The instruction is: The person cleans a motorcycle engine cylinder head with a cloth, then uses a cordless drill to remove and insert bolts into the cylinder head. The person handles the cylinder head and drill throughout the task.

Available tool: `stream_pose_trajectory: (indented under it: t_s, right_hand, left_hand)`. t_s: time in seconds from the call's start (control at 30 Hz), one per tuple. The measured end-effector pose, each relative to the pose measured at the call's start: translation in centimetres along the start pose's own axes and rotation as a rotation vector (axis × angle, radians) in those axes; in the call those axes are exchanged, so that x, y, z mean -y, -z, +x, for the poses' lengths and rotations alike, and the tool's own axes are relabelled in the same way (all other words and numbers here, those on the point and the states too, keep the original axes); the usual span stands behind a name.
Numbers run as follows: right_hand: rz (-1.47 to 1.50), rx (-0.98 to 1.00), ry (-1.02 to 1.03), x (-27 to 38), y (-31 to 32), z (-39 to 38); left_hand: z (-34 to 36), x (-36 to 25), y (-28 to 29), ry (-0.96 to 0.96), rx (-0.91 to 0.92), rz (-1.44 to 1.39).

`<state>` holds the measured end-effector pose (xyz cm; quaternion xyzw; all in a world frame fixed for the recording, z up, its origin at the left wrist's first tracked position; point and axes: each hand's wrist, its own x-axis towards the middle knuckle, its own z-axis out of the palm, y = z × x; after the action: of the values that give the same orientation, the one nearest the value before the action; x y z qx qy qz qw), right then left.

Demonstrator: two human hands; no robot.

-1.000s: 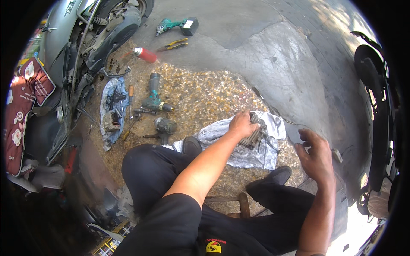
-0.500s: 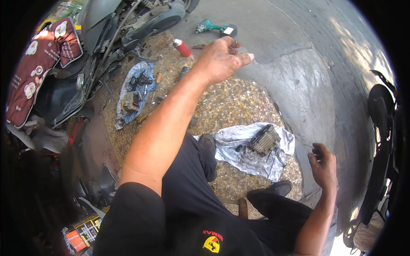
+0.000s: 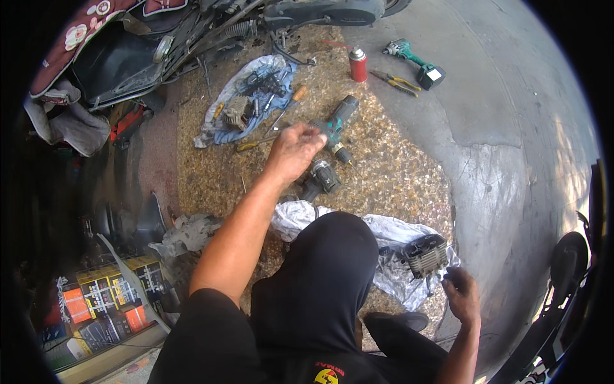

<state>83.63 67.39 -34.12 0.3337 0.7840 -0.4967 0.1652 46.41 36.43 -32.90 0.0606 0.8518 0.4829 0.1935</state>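
My left hand [image 3: 295, 152] hangs over the stony ground with its fingers bent. Their tips are smeared by motion, so a grip cannot be made out. Just beyond it lies a green and black cordless drill [image 3: 337, 128] with a bit in its chuck, and nearer to me a dark power tool [image 3: 323, 177]. My right hand [image 3: 462, 296] is held low at the right, fingers loosely bent and apart, with nothing seen in it. Close by its fingertips sits a finned metal engine part [image 3: 425, 256] on a stained whitish cloth [image 3: 400, 281].
A blue cloth [image 3: 231, 136] holds small metal parts. Farther off are a red spray can [image 3: 358, 64], yellow-handled pliers [image 3: 396, 82] and a green cordless tool [image 3: 419, 64]. A partly dismantled scooter [image 3: 256, 25] stands at the far left; boxes [image 3: 118, 288] are stacked near left.
My view has shifted, bringing the drill and pliers into sight. My left hand has come back from near the spray can towards me, its fingers now bent. My right hand is nearer the finned part.
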Motion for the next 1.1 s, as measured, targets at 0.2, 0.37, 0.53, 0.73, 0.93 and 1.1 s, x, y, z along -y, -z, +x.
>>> stream_pose_trajectory:
  t_s: [0.2, 0.37, 0.53, 0.73, 0.93, 1.1]
  right_hand:
    - [0.128, 0.132, -0.004, 3.4, -6.4, 6.6]
    - [0.074, 0.196, 0.026, 6.8, -9.8, 9.6]
    - [0.158, 0.229, 0.017, 11.3, -11.2, 11.8]
    - [0.273, 0.361, 0.086, 13.9, -16.9, 16.0]
    - [0.398, 0.229, 0.050, 10.8, -22.7, 20.9]
    - [0.366, 0.105, -0.010, 8.0, -22.3, 21.9]
  left_hand:
    - [-11.6, 20.1, -0.9, 0.501, 0.331, 0.311]
    - [-14.5, 26.6, -1.5, 0.423, -0.428, 0.646]
    - [-12.5, 26.5, 2.1, 0.606, -0.093, 0.572]
    - [-5.4, 17.2, -3.6, 0.242, 0.210, -0.121]
    - [0.4, 12.8, -11.0, 0.018, 0.342, -0.178]
    - [0.3, 14.5, -9.2, 0.039, 0.506, -0.114]
